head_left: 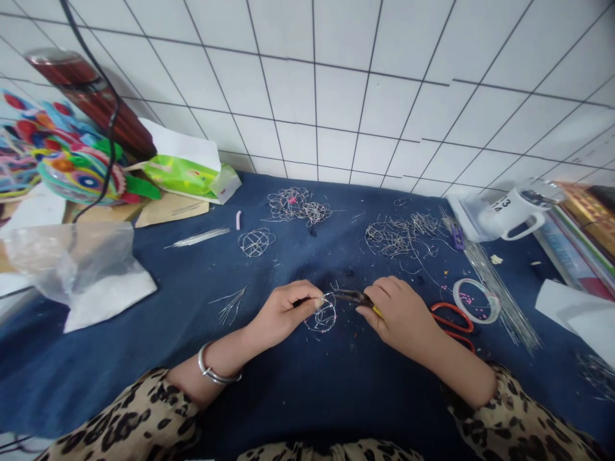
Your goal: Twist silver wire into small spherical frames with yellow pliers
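Between thumb and forefinger, my left hand (287, 312) pinches a small round wire frame (321, 321) at its upper edge. Pinkish beads seem to dot the ring. My right hand (398, 315) is wrapped round a pair of pliers (353, 296) with a yellow handle, most of it hidden in the palm. The dark jaws point left and reach the wire beside my left fingertips; whether they grip it I cannot tell. A wire ball (257, 242) lies behind my left hand, and a few loose wires (232, 306) lie to its left.
Tangled wire heaps (401, 235) lie at the back on the blue cloth (192, 358). To the right are red-handled scissors (451, 318), a round dish (476, 301) with pink beads, long straight wires (512, 307) and a white mug (516, 211). A plastic bag (79, 256) lies left.
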`<move>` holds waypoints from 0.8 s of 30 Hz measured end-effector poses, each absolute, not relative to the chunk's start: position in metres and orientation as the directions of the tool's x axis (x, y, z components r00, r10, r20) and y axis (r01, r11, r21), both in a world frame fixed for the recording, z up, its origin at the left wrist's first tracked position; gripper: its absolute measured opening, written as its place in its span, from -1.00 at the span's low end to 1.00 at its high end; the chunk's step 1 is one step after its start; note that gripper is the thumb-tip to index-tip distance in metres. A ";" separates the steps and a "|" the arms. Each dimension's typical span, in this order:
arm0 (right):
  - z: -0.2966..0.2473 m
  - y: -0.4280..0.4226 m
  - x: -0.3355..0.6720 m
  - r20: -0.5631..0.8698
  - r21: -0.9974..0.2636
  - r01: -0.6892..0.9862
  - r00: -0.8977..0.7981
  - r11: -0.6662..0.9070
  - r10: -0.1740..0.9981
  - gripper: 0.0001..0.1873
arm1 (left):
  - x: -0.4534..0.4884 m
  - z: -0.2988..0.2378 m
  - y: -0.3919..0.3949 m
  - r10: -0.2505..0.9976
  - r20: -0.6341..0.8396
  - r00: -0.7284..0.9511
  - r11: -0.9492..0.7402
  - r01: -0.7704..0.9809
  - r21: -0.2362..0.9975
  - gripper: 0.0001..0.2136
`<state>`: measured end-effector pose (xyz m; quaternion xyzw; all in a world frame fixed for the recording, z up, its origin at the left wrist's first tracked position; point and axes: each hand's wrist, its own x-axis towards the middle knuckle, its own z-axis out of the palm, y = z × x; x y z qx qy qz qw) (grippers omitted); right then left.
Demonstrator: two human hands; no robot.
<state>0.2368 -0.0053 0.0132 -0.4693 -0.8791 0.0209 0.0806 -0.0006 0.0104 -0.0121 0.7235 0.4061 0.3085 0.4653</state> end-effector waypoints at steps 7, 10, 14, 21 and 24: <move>0.009 -0.002 0.239 0.124 -0.099 0.810 -0.566 0.578 0.815 -0.79 | 0.000 -0.012 0.009 0.869 0.064 0.491 -0.241 0.307 0.921 -0.86; 0.008 -0.003 0.239 0.132 -0.084 0.805 -0.575 0.587 0.807 -0.79 | 0.001 -0.013 0.009 0.865 0.063 0.497 -0.247 0.315 0.916 -0.86; 0.005 -0.005 0.242 0.154 -0.073 0.798 -0.583 0.598 0.798 -0.76 | 0.001 -0.012 0.009 0.861 0.069 0.504 -0.259 0.318 0.912 -0.86; 0.009 -0.009 0.242 0.154 -0.095 0.792 -0.587 0.604 0.794 -0.70 | 0.001 -0.013 0.008 0.858 0.072 0.509 -0.285 0.354 0.891 -0.85; 0.011 -0.011 0.240 0.118 -0.176 0.790 -0.575 0.587 0.809 -0.67 | 0.001 -0.014 0.008 0.853 0.076 0.517 -0.294 0.354 0.888 -0.86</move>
